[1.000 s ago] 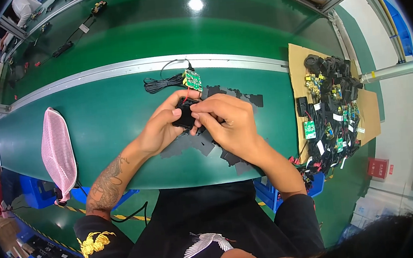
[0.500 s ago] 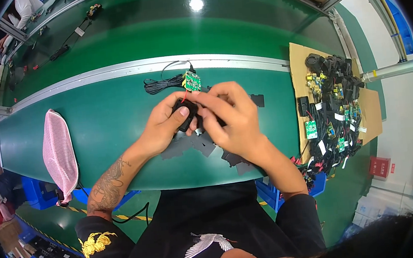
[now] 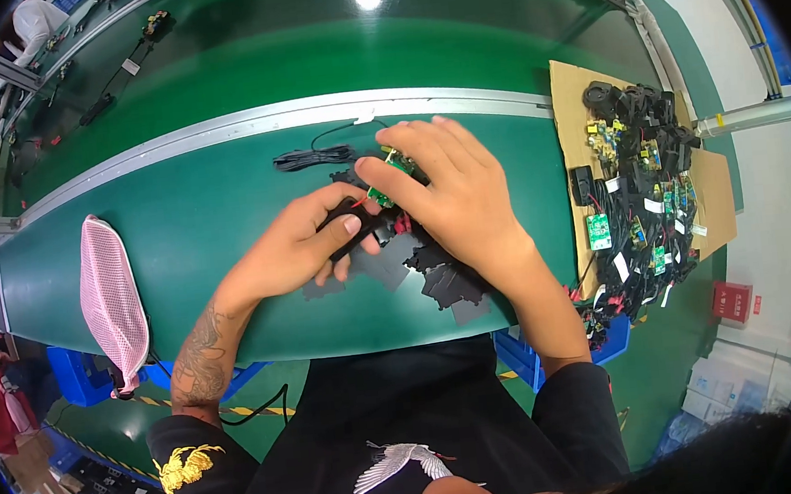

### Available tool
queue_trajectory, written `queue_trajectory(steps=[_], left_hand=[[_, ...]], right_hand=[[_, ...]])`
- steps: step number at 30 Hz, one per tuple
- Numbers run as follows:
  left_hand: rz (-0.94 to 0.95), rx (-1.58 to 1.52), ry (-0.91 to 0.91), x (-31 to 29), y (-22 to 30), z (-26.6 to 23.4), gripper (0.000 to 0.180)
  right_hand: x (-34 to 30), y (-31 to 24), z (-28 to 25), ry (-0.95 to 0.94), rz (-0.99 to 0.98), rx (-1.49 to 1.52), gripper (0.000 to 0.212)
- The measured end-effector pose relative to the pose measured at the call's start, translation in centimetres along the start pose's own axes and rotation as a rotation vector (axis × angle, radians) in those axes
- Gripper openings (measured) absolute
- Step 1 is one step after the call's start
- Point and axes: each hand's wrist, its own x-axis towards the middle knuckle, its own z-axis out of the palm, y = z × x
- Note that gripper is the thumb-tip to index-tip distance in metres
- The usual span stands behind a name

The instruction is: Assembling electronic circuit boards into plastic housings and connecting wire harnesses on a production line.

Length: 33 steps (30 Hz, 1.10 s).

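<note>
My left hand is closed around a small black plastic housing, its thumb lying across the top. Just to the right, my right hand grips a green circuit board between thumb and fingers, partly covering it. A short red wire shows between board and housing. Beyond the hands lies a coiled black cable, a thin lead running from it toward the board. Beneath and beside my hands, flat dark grey cut pieces and several black ones are scattered on the green work surface.
At the right, a cardboard sheet bears a heap of circuit boards, black housings and cables. A pink mesh bag stands at the left. A metal rail runs along the far edge, and blue bins sit below the table.
My right hand has moved up and taken hold of the circuit board, which has come nearer the housing and tilted. My left hand still holds the housing.
</note>
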Motion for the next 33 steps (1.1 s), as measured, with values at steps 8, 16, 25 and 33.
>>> queue_trajectory(steps=[8,16,25,33], left_hand=[[0.041,0.375,0.043,-0.7,1.7,-0.3,0.024],[0.138,0.563,0.252,-0.9,1.7,0.4,0.019],[0.354,0.53,0.505,0.0,-1.2,0.0,0.021],[0.428,0.436,0.583,0.4,-1.7,0.8,0.025]], right_hand=[[-0.1,-0.5,0.8,0.172,-0.073,-0.267,0.029],[-0.1,-0.8,1.2,0.201,-0.09,-0.311,0.027],[-0.6,-2.2,0.3,-0.104,0.01,0.256,0.05],[-1.2,-3.6,0.4,-0.24,0.349,0.811,0.049]])
